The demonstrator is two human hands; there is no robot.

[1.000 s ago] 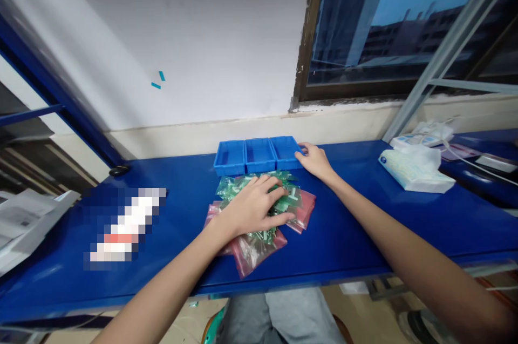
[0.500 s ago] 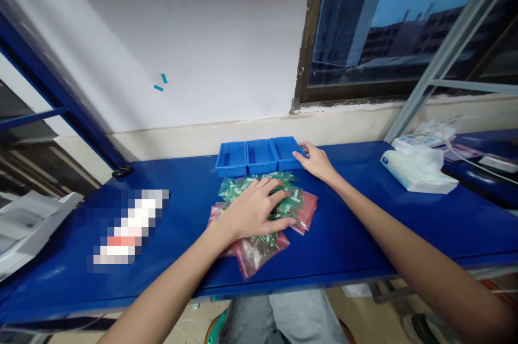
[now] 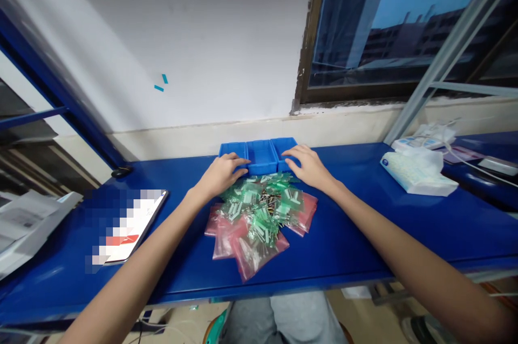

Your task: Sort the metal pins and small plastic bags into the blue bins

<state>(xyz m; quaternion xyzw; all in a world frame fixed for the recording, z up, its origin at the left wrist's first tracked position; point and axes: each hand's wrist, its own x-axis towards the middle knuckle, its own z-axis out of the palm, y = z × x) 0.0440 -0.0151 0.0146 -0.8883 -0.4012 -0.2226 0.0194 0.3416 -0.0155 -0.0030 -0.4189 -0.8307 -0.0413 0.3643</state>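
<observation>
Three blue plastic bins (image 3: 261, 163) stand side by side against the wall, with nothing visible inside the middle one. My left hand (image 3: 220, 174) is at the front of the left bin (image 3: 232, 148), its fingers stretched out and the thumb apart. Across from it, my right hand (image 3: 309, 167) rests at the right bin (image 3: 282, 144), thumb and fingers spread. Just in front of the bins lies a heap of clear green bags (image 3: 263, 220) with small metal parts and white labels. Beneath them are several pinkish-red bags (image 3: 257, 257). Neither hand has a bag in it.
On the left lies a flat white tablet-like object (image 3: 140, 225), partly pixelated. A white box with papers (image 3: 32, 225) is at the far left edge. To the right are a tissue pack (image 3: 416, 174), a white power strip (image 3: 424, 139) and cables. A metal frame post (image 3: 437, 63) rises behind them.
My left hand has lifted off the bag heap and moved up and left to the left bin. My right hand has shifted slightly left over the right bin's edge.
</observation>
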